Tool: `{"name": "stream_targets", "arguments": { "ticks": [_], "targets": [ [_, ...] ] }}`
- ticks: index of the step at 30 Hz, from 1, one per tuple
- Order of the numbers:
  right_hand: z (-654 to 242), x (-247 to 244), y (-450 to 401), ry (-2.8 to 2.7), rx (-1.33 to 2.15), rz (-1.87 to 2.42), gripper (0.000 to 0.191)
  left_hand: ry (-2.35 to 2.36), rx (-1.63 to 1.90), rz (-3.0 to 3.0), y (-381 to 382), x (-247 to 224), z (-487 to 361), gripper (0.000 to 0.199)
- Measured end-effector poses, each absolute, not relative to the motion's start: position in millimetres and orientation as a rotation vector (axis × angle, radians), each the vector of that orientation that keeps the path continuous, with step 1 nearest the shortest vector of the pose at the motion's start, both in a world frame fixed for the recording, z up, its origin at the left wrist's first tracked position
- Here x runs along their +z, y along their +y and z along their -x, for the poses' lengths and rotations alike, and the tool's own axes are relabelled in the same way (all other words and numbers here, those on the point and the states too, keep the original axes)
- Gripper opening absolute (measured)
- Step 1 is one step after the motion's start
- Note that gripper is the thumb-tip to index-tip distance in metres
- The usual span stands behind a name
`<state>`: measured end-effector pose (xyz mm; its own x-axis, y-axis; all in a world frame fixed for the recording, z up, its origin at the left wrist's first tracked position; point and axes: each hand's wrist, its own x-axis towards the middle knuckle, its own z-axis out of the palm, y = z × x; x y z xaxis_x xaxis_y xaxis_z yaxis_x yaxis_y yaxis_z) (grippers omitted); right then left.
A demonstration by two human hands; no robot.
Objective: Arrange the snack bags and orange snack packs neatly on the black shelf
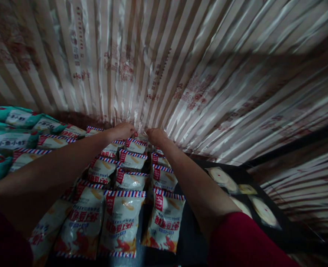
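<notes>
Both my arms reach forward over rows of white snack bags with red-and-blue striped edges. At the far end of the middle row, my left hand is closed, with its fingers curled at the left of a small snack bag. My right hand is closed at that bag's right side, its fingers pinched together. The bag shows only in part between the two hands, and the fingertips are dim and blurred. Just in front of the hands stands another striped snack bag.
Teal snack bags fill the shelf's left side. Flat round packs and a small yellow pack lie on the dark shelf surface at right. A pleated, printed plastic curtain hangs behind the rows.
</notes>
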<state>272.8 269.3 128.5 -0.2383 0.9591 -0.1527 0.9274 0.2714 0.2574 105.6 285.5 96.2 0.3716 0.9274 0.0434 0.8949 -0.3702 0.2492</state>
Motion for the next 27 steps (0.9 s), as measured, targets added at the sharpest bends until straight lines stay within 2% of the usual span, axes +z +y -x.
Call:
{"name": "stream_targets", "arguments": {
  "ticks": [18,27],
  "targets": [
    [-287,100,306,2.334,0.134,-1.511,0.037,1.594,0.114,-2.402,296,92,-118,0.034],
    [-282,95,309,2.351,0.189,-1.567,0.036,1.654,0.152,-2.378,299,89,-118,0.031]
  ]
}}
